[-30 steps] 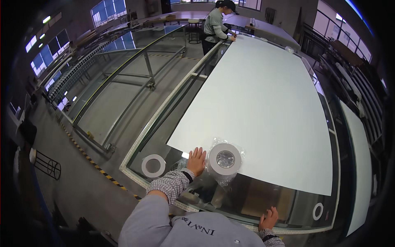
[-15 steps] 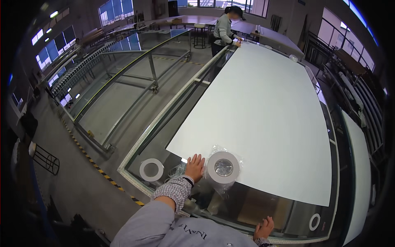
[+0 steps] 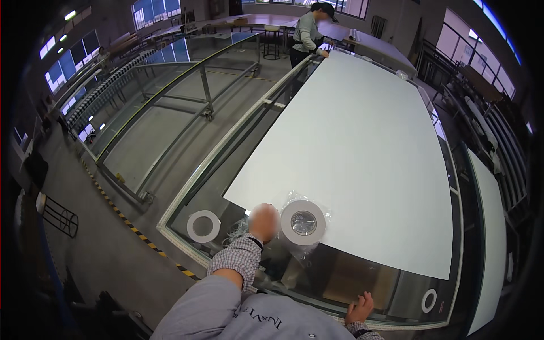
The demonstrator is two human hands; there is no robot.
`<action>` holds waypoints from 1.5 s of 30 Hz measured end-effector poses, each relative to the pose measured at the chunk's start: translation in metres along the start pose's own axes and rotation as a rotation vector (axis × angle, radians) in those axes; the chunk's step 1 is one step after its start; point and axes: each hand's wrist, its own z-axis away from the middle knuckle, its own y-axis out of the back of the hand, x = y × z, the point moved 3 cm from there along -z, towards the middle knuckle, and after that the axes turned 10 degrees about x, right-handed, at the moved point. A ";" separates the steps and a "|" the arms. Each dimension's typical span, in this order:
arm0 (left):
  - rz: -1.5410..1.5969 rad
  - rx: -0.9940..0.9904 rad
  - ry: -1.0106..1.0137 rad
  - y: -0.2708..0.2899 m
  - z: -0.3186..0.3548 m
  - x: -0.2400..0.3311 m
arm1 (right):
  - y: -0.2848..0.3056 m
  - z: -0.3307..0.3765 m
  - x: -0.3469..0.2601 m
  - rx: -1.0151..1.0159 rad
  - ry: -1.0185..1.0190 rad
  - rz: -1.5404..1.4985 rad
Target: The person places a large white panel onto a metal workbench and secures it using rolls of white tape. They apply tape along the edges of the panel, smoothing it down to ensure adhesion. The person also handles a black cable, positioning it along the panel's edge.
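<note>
A large white sheet [image 3: 362, 147] lies over a glass-topped table with a pale rim [image 3: 180, 204]. At the sheet's near left edge is my left hand [image 3: 263, 223]; it is blurred, so its fingers do not show clearly. Just right of it, a wide roll of white tape [image 3: 288, 232] sits on crumpled clear plastic, over the sheet's near edge. Left of that hand, a second roll of white tape [image 3: 192, 226] lies on the glass beside tangled clear strips [image 3: 238, 228]. My right hand [image 3: 360, 308] rests at the table's near edge, fingers apart, holding nothing.
A smaller white ring-shaped roll [image 3: 424, 301] lies at the table's near right corner. Across the table a co-worker [image 3: 307, 37] touches the sheet's far left corner. Another wheeled glass table [image 3: 207, 90] stands left, and a white panel [image 3: 488, 226] right.
The view has shifted slightly, moving the scene a little up and left. My left hand, earlier flat with fingers spread, is now blurred. The co-worker's hands have moved a little at the far corner.
</note>
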 end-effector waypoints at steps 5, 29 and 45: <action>0.013 0.022 -0.007 0.003 0.000 0.002 | -0.002 0.001 0.001 0.002 -0.009 0.002; 0.022 0.016 -0.007 0.003 0.000 0.000 | 0.001 0.000 -0.002 0.009 -0.008 -0.019; 0.013 0.001 -0.003 0.002 0.001 -0.001 | 0.001 -0.001 -0.003 0.000 -0.009 -0.014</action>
